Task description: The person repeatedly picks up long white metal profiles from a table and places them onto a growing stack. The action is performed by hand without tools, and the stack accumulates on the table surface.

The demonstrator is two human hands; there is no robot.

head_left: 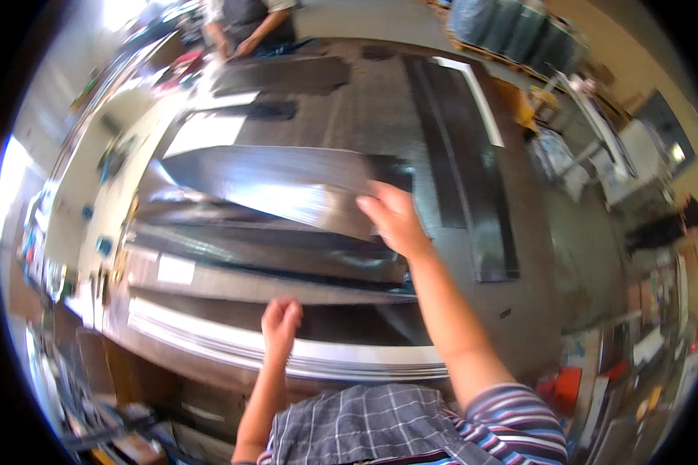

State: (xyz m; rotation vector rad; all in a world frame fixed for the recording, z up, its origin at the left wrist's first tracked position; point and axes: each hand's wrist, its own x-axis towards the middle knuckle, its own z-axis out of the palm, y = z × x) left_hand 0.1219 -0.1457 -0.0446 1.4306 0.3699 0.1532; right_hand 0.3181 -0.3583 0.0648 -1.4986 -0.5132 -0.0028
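Note:
My right hand [395, 221] grips the right end of a long, glossy dark sheet [279, 182] between thumb and fingers. The sheet is raised a little and slants over a stack of similar dark sheets [271, 252], with light glaring off its face. Nearer to me, my left hand [281, 316] is closed with its fingers curled, above a dark strip [349, 322] and just beyond a bundle of white strips [341, 355]. Whether anything small is inside the left fingers is hidden.
The large brown worktable [531, 325] carries long black strips [481, 194] at right and a dark piece [287, 76] at the far side. A person [248, 27] stands at the far left edge. Wrapped rolls [512, 35] stand behind; a cream trough [85, 186] runs along the left.

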